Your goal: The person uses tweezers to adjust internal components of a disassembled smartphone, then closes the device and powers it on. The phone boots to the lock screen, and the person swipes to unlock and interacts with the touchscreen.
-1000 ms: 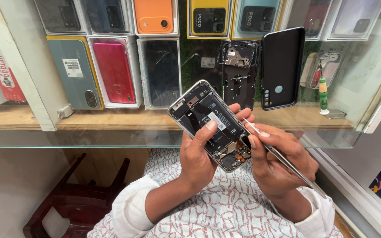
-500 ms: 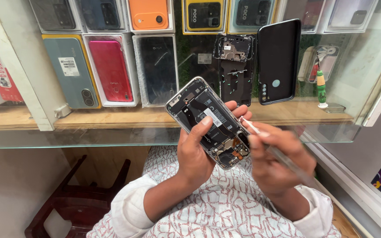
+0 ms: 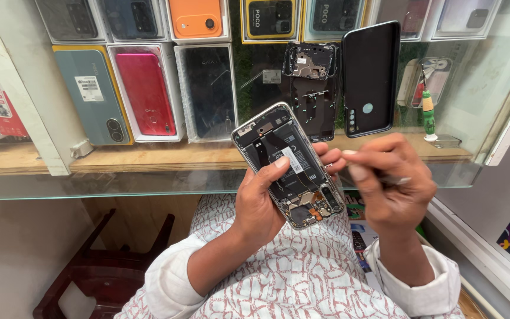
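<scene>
Left hand (image 3: 261, 207) clasps the opened smartphone (image 3: 288, 165) above the lap, long axis tilted up-left; right hand (image 3: 388, 183) pinches thin tweezers (image 3: 398, 179) just beside its right edge, nearer the lower board.

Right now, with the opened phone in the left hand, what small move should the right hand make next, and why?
Probably bring the tweezers down to the phone's lower board. The right hand holds them beside the phone, off the parts, while the left hand steadies it with the thumb on the battery, back cover off.
</scene>
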